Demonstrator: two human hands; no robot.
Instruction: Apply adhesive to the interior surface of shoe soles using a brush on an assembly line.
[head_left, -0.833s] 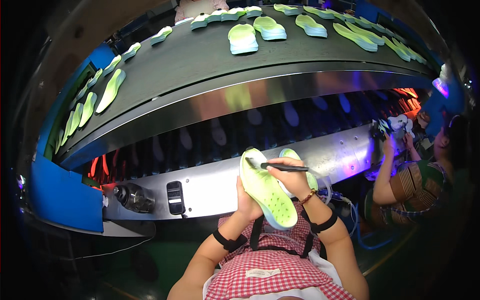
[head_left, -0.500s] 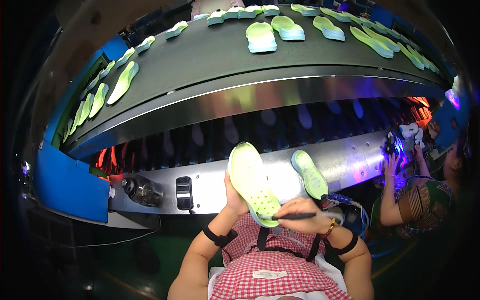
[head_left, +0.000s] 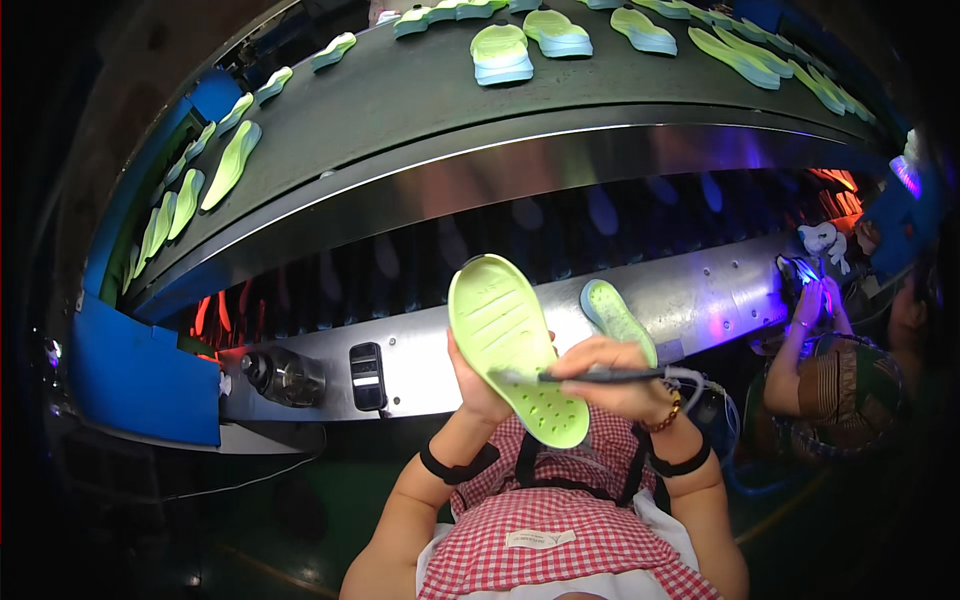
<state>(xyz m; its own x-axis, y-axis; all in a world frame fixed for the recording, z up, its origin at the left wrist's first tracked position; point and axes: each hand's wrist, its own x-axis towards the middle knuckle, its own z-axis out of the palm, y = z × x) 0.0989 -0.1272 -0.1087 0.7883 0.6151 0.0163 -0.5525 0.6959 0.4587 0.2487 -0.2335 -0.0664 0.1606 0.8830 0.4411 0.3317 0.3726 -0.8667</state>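
Far left: blue panel, low beside the conveyor. Belt curves overhead left to right, carrying green soles. I count roughly 18 visible: about 7 in the left cluster, about 11 across the top and right. Far ones are too small for an exact count.

Below the belt: steel ledge with 1 dark round canister and 1 black switch box just right of it.

Centre: 1 lime sole, tread side facing the camera, tilted, toe up-left, heel down-right over the red-check apron.

Left hand: closed round the sole's lower left edge from behind, thumb on the front face. Firm hold. Black band on that wrist.

Right hand: fingers curled shut on 1 dark pen tool, held about horizontal, tip pointing left and touching the sole near the heel. Hand overlaps the sole's right edge. A cable runs off the tool's right end. Beaded bracelet and black band on this wrist.

So the sole sits between both hands: left grips it, right works its face.

Just right of it: 1 second sole, green with a blue rim, lying on the ledge behind the right hand, apart from the held one.

Far right: 1 other person, hands raised under purple light.
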